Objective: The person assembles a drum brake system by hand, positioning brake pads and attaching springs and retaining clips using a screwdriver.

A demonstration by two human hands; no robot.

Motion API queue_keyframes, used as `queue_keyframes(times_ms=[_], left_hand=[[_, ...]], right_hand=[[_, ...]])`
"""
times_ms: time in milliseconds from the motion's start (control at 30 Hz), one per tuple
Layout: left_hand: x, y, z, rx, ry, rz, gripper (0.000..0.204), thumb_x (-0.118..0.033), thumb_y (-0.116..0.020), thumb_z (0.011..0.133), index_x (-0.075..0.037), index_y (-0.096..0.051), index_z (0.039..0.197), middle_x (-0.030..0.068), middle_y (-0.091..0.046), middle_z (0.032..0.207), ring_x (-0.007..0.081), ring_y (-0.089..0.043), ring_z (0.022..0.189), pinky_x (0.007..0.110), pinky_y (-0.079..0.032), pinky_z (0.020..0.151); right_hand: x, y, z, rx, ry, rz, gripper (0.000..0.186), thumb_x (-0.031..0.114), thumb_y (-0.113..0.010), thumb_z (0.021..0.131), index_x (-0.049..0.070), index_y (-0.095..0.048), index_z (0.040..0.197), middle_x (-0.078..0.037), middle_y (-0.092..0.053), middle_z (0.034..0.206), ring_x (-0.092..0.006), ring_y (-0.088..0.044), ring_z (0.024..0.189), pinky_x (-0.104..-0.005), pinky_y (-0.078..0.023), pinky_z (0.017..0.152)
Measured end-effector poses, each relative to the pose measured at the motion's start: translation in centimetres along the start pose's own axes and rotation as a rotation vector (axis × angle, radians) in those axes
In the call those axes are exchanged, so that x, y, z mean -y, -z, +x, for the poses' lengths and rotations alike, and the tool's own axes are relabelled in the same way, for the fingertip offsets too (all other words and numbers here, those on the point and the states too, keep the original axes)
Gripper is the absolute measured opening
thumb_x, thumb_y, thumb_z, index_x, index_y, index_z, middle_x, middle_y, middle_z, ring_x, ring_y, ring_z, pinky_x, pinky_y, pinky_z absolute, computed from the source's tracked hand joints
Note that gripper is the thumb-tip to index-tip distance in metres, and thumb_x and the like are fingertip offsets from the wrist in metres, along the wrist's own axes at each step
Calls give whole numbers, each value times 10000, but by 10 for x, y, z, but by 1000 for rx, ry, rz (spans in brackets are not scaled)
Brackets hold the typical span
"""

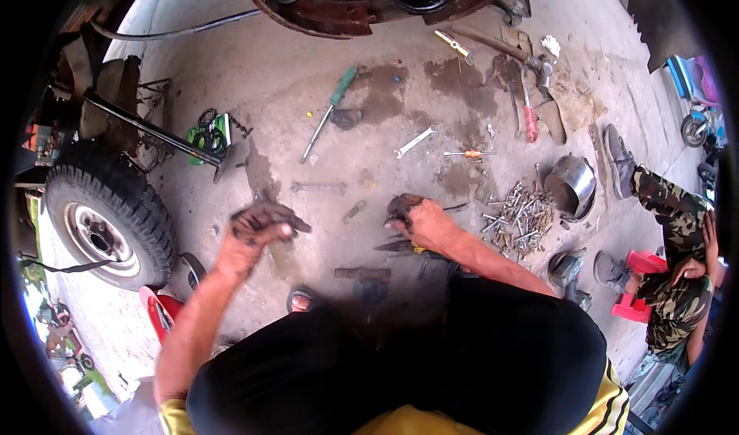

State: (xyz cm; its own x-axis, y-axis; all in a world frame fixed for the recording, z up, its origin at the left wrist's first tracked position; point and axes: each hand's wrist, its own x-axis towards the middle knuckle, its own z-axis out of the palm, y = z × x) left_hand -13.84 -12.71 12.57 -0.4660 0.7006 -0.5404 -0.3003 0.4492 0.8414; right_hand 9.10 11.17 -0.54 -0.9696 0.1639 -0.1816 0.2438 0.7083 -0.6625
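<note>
Over the concrete floor, my left hand (262, 222), blackened with grease, is closed with a small dark piece (302, 225) poking out past the thumb. My right hand (411, 214), also greasy, is curled shut; whatever it may hold is hidden in the fingers. Between the hands, a small dark flat part (355, 210) lies on the floor, with a grey wrench (319, 187) beyond it. Just below my right hand are dark tools (396, 245), partly covered by the forearm. A dark cylindrical bar (362, 273) lies nearer my knees.
A rusty brake drum assembly (339, 15) hangs at the top. Beyond my hands lie a green-handled screwdriver (339, 92), a shiny wrench (416, 142) and a hammer (543, 73). A bolt pile (519, 218) and metal can (570, 185) are right; a wheel (108, 219) stands left. Someone sits far right.
</note>
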Motion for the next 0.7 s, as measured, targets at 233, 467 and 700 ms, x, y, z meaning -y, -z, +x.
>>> queue_keyframes(times_ms=[233,467,700], left_hand=[[102,-75,0,-181,285,-319,296,-174,-761,878,-37,-691,1131,72,-698,1056,148,-611,936,304,-519,778],[127,-90,11,-97,160,-357,344,-200,-763,881,-17,-675,1158,110,-699,1106,178,-653,911,332,-541,786],[157,-13,26,-558,-38,1041,534,-376,-671,883,-81,-521,1302,202,-566,1246,358,-607,1108,428,-541,871]], right_hand=[[29,11,1,25,51,170,488,397,-676,900,87,-613,1271,-183,-666,1017,-361,-647,957,-440,-521,856],[47,2,9,357,-187,424,351,356,-655,957,82,-673,1176,-146,-693,1010,-270,-644,875,-383,-506,771],[61,16,-11,120,-433,713,280,189,-712,912,15,-693,1131,-94,-702,1057,-186,-625,991,-336,-482,913]])
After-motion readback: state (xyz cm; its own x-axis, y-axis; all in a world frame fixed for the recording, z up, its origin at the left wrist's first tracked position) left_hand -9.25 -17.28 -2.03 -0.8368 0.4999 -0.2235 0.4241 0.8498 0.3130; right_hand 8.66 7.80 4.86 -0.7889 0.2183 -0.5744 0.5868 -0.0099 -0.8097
